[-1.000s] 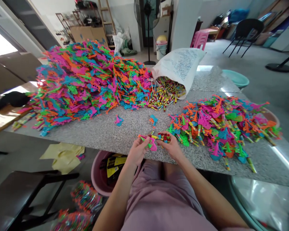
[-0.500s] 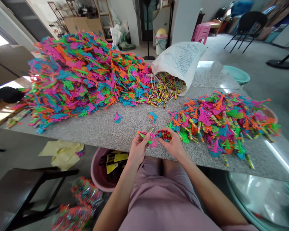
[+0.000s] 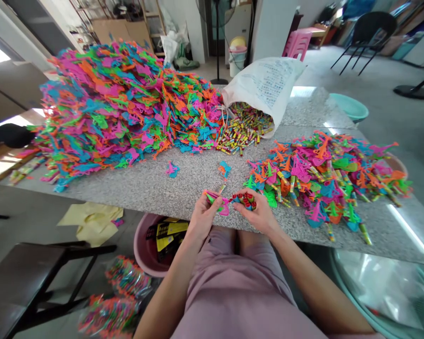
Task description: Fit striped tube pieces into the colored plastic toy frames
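My left hand (image 3: pixel 204 212) is closed on pink and green plastic pieces (image 3: pixel 223 207), just above the front edge of the stone table. A bundle of small printed tubes with red ends (image 3: pixel 246 200) is gripped in my right hand (image 3: pixel 259 214), close beside the left. One short yellowish tube (image 3: pixel 222 189) shows at the left hand's plastic pieces; whether it is fixed to them I cannot tell. Ahead lie a loose blue and orange piece (image 3: pixel 224 169) and a pink and blue one (image 3: pixel 172 169). To the right is a pile of plastic pieces with tubes attached (image 3: pixel 318 174).
A large heap of coloured plastic pieces (image 3: pixel 106 108) covers the table's left side. Behind my hands a white sack (image 3: pixel 268 84) spills printed tubes (image 3: pixel 245 127). Below are a pink tub (image 3: pixel 141 254), a dark stool (image 3: pixel 24 273), filled clear bags (image 3: pixel 108 315) and a teal basin (image 3: pixel 353 301).
The right hand and its tubes have shifted slightly to the right, away from the left hand. The left hand keeps its hold, almost still. The view has tilted slightly.
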Demonstrator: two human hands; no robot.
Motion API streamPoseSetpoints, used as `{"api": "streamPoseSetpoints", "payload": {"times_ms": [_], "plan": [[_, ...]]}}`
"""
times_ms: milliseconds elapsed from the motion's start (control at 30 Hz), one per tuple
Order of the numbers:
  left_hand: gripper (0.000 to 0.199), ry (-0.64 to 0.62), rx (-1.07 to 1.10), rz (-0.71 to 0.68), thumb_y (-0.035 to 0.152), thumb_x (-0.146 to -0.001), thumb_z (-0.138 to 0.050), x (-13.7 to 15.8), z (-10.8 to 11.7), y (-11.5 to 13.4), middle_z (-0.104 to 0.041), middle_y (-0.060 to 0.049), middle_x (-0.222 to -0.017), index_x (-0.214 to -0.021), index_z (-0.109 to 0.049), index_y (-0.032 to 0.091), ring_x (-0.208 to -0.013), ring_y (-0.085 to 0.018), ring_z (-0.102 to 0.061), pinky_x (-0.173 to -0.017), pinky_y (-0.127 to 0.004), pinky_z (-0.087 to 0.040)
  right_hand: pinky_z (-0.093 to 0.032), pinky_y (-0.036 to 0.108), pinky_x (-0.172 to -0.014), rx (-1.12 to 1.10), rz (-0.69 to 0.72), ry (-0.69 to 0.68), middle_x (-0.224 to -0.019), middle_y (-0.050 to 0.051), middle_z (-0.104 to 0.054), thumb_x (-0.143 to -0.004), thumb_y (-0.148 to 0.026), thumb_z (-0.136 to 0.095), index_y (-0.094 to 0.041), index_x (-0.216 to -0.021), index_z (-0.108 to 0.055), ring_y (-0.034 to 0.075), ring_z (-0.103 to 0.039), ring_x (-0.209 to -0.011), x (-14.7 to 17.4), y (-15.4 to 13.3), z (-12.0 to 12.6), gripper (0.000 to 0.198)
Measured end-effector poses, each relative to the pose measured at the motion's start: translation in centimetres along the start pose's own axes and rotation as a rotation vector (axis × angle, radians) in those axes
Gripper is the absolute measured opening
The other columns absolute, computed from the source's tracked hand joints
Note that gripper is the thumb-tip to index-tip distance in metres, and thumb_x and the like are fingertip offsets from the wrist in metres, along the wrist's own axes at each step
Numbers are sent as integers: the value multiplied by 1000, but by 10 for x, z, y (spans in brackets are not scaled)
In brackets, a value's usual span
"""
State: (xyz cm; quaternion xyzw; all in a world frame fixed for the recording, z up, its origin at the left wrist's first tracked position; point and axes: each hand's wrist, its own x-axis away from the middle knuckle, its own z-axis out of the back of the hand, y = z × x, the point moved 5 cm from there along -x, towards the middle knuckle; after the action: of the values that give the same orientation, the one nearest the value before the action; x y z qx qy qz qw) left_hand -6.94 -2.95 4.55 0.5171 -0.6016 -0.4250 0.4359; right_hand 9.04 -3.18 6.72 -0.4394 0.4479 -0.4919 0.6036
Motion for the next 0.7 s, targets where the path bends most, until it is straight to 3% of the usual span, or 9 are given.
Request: {"api": "streamPoseSetpoints", "payload": {"times_ms": [267,433,567,700], "plan": [[23,-78,-25,47,35,-77,-70,3,0,-4,-55,3,-71,-82,-58,16,-65,-9,-48,-65,-21,-40,-39,24,-54,-55,-57,-258,-64,-2,-59,-75,-37,-68,-19,-87,-61,12,-51,-57,-1,1,3,22],[24,-108,6,90,34,-75,-73,7,-8,-6,-54,4,-67,-80,-58,16,-61,-7,-47,-62,-20,-38,-39,24,-55,-88,-96,-290,-64,-3,-58,-72,-39,-72,-18,-80,-60,12,-51,-57,3,7,-2,25],[24,-62,185,141,30,-72,-77,-3,-14,-15,-56,4,-66,-76,-58,15,-59,-6,-48,-60,-19,-39,-40,25,-54,-165,-178,-150,-63,-3,-59,-71,-43,-72,-19,-85,-59,12,-52,-55,3,23,9,31],[16,38,548,207,20,-72,-76,-29,-34,-17,-63,2,-72,-74,-61,15,-65,-7,-57,-66,-18,-45,-44,27,-60,-85,-114,210,-73,1,-65,-73,-41,-70,-20,-88,-61,16,-58,-64,-1,27,50,28]]}}
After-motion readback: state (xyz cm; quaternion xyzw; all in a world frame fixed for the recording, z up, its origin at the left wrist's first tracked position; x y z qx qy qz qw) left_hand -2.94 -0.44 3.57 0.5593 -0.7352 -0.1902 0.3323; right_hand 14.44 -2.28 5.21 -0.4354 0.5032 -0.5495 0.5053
